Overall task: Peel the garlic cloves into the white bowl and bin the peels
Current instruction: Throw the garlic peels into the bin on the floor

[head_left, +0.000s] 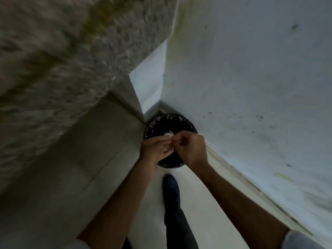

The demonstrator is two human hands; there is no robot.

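A round bin [169, 125] lined with a black bag stands on the floor in the corner, with pale scraps inside it. Both my hands hover right above its near rim. My left hand [155, 150] is cupped and holds a small bunch of pale garlic peels [168, 134]. My right hand [191, 147] has its fingers curled and pinches at those peels where the two hands meet. The white bowl and the garlic cloves are out of view.
A speckled stone counter [62, 60] overhangs on the left, with pale cabinet fronts [93, 159] below it. A white wall [251, 87] runs along the right. My leg in dark trousers [173, 203] stands on the light floor just short of the bin.
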